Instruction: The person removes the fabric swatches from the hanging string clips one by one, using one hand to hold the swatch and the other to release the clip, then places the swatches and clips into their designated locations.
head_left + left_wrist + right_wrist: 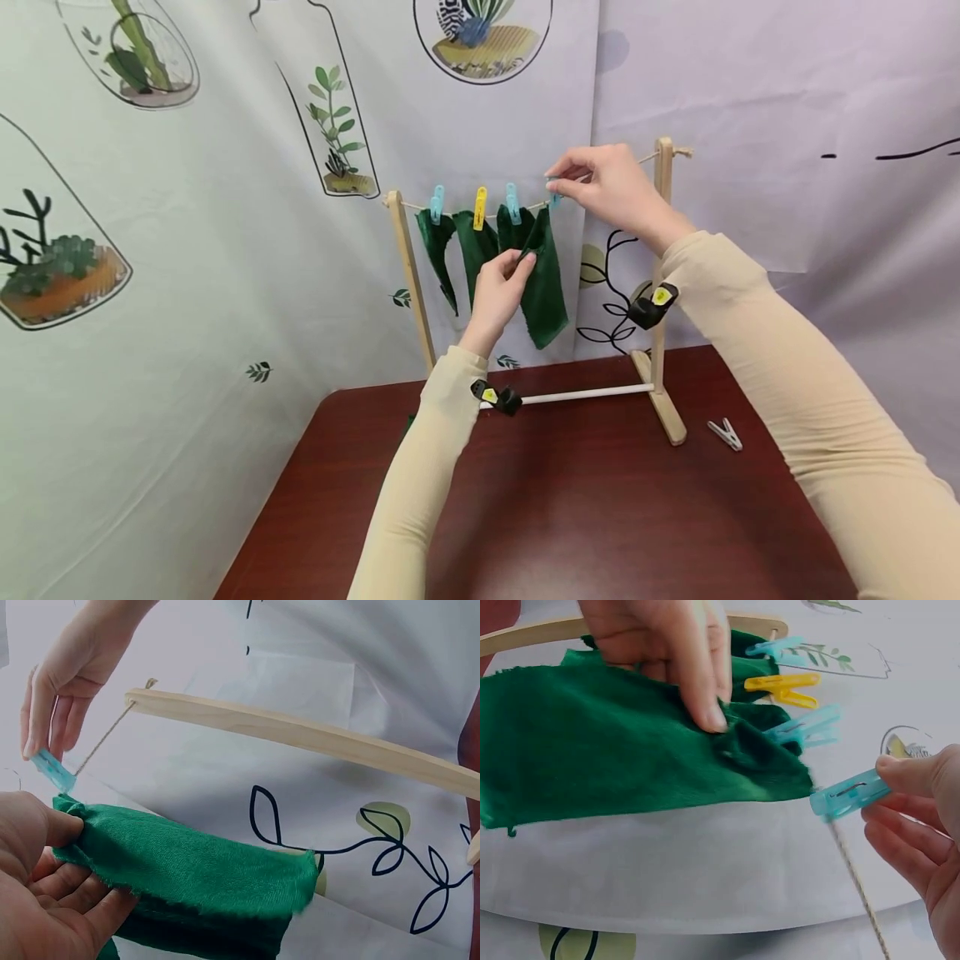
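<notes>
My left hand (497, 292) pinches a dark green cloth (546, 300) near its upper part, just below the string. In the right wrist view, my right hand (922, 817) grips a light blue clothespin (847, 796) between thumb and fingers. Its tip is at the string (861, 889), right beside the cloth's upper corner; whether it bites the cloth I cannot tell. To the left, more green cloth hangs from the string under a blue clothespin (437, 204), a yellow clothespin (480, 208) and another blue clothespin (513, 204).
The string runs between two wooden posts, the right post (663, 183) standing on a wooden foot (660, 404). A white rod (588, 394) joins them low down. One pale clothespin (725, 435) lies on the dark red table (585, 500). Behind hangs a printed curtain (750, 100).
</notes>
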